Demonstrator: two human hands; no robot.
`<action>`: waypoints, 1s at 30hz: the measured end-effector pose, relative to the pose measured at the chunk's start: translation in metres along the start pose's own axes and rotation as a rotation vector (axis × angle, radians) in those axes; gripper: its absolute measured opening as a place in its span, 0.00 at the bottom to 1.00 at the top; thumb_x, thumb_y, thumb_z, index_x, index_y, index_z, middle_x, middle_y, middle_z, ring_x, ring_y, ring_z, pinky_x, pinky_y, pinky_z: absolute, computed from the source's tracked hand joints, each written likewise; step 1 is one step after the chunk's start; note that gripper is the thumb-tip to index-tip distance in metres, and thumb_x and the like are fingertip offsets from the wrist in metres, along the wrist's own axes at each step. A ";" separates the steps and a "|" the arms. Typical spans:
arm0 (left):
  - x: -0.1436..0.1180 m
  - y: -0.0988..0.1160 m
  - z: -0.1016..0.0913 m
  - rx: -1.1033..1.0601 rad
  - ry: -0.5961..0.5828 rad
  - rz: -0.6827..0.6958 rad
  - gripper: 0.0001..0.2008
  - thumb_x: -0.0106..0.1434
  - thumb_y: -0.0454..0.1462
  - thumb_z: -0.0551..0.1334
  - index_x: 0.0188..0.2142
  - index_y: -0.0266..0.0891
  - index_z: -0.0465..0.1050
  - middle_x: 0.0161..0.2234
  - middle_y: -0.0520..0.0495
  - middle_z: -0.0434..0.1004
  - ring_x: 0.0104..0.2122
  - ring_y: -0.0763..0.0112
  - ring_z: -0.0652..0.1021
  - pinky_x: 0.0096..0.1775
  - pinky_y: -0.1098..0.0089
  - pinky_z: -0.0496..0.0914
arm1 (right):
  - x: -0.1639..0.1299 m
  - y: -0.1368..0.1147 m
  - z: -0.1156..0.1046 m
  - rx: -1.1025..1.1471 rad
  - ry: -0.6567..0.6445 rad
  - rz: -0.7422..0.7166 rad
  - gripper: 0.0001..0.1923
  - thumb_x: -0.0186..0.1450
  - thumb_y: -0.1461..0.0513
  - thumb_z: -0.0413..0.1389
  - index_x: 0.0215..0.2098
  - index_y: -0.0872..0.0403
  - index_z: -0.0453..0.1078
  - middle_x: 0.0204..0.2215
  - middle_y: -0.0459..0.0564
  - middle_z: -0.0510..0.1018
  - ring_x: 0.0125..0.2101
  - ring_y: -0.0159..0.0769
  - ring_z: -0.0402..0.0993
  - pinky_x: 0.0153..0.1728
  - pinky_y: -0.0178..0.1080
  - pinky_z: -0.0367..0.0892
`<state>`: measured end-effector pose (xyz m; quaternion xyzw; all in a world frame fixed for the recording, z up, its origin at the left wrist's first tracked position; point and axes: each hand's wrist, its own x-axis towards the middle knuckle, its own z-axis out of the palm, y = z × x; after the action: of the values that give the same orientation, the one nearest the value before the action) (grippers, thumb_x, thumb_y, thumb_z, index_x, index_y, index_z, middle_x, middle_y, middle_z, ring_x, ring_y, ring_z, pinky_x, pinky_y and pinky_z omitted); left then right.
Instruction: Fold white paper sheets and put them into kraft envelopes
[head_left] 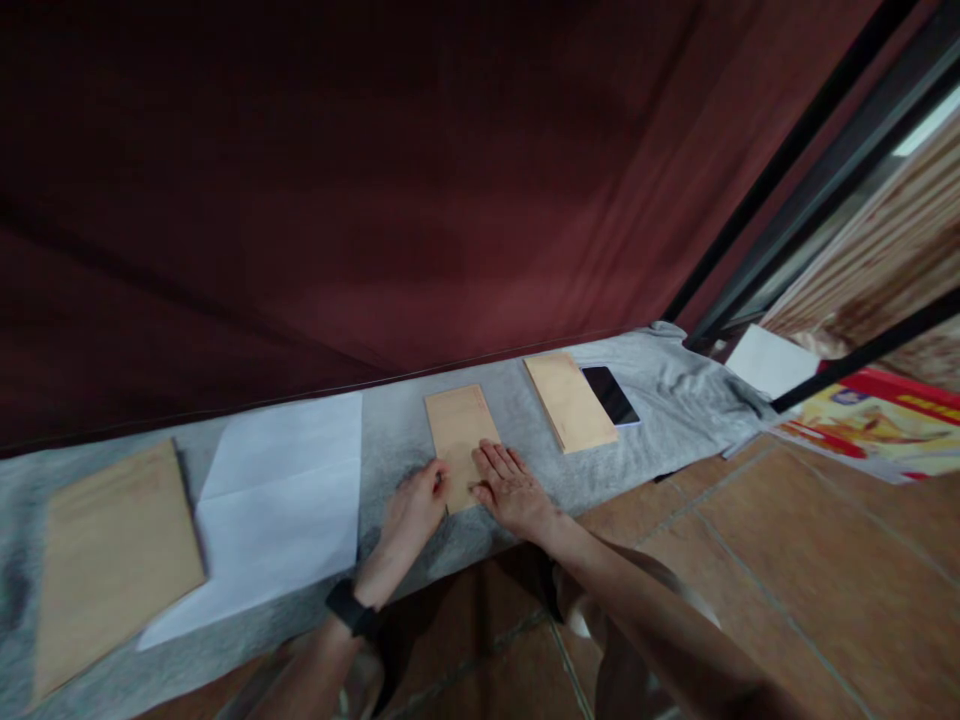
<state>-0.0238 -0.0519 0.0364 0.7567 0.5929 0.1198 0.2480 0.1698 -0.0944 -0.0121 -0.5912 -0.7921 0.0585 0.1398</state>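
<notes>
Hands meet on the small tan paper envelope at twelve o'clock on the grey cloth: my right hand presses it spread flat, my left hand pinches its near edge, and I judge uneven pressure could skid or crease it.

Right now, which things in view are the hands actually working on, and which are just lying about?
In hand:
- small brown envelope, under left hand and right hand

Lying about:
- second envelope
- phone
- white paper
- large brown envelope
- grey cloth
</notes>
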 end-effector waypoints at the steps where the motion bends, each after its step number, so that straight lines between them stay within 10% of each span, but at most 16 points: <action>1: 0.000 0.001 0.000 0.016 0.037 0.048 0.10 0.69 0.34 0.56 0.46 0.41 0.74 0.37 0.46 0.81 0.36 0.65 0.81 0.37 0.69 0.70 | 0.001 0.001 -0.001 0.022 -0.019 0.004 0.32 0.76 0.53 0.48 0.74 0.57 0.52 0.73 0.57 0.53 0.72 0.46 0.50 0.71 0.52 0.49; 10: 0.018 -0.005 0.026 -0.017 0.250 0.403 0.15 0.71 0.35 0.53 0.52 0.39 0.74 0.55 0.39 0.77 0.55 0.59 0.77 0.57 0.57 0.73 | 0.015 0.039 -0.022 0.279 -0.199 -0.096 0.35 0.67 0.56 0.61 0.69 0.54 0.62 0.71 0.56 0.59 0.71 0.42 0.53 0.70 0.44 0.52; 18: 0.048 -0.001 0.032 0.052 0.206 0.424 0.24 0.75 0.40 0.46 0.66 0.37 0.63 0.69 0.38 0.63 0.69 0.60 0.62 0.69 0.54 0.59 | 0.029 0.047 -0.028 0.427 -0.102 -0.191 0.25 0.64 0.70 0.55 0.58 0.52 0.75 0.63 0.52 0.73 0.63 0.38 0.68 0.63 0.40 0.64; 25: 0.127 0.024 0.027 0.239 0.062 0.479 0.28 0.74 0.42 0.45 0.66 0.28 0.61 0.69 0.32 0.60 0.70 0.60 0.59 0.70 0.56 0.53 | 0.039 0.056 -0.033 0.327 -0.102 -0.102 0.29 0.58 0.63 0.66 0.58 0.55 0.74 0.58 0.54 0.76 0.56 0.41 0.74 0.58 0.39 0.68; 30: 0.133 0.023 0.039 0.345 0.017 0.467 0.30 0.75 0.44 0.42 0.68 0.29 0.59 0.70 0.32 0.58 0.71 0.59 0.57 0.70 0.52 0.52 | 0.042 0.057 -0.038 0.325 -0.143 -0.116 0.25 0.59 0.65 0.63 0.55 0.56 0.76 0.57 0.54 0.78 0.55 0.40 0.75 0.57 0.35 0.67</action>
<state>0.0493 0.0619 0.0000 0.9026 0.4165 0.0774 0.0763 0.2222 -0.0402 0.0156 -0.5083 -0.8130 0.2195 0.1800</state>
